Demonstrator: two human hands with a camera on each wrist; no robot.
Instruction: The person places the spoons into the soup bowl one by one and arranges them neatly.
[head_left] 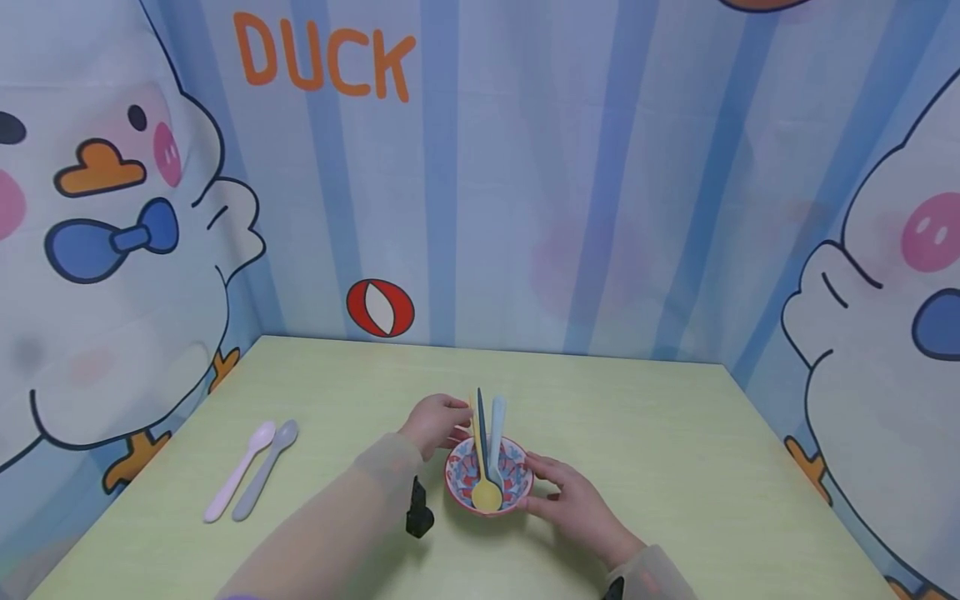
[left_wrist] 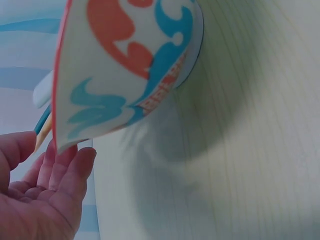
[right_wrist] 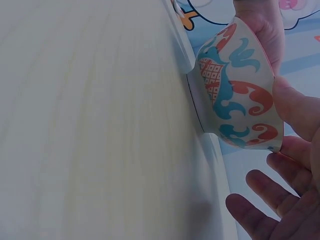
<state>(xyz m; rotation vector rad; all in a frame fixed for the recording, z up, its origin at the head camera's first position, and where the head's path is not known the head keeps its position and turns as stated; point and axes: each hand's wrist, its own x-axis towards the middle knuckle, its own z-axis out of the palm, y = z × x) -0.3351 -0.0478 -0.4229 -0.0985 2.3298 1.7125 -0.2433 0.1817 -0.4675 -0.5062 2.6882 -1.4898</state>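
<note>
A small bowl [head_left: 450,487] with a red rim and a red and blue pattern stands on the table. In it lean a yellow spoon [head_left: 487,497], a dark blue utensil [head_left: 483,425] and a light blue spoon [head_left: 498,417], handles pointing away. My left hand [head_left: 437,423] is at the bowl's far left edge, its fingertips pinching the yellow spoon's handle; in the left wrist view its other fingers lie beside the rim. My right hand [head_left: 577,508] grips the bowl's right side between thumb and index finger; in the right wrist view its other fingers [right_wrist: 270,190] spread out.
A pink spoon [head_left: 240,472] and a grey spoon [head_left: 265,471] lie side by side on the pale green table [head_left: 637,417] at the left. A duck-print curtain [head_left: 517,167] hangs round the table's back and sides.
</note>
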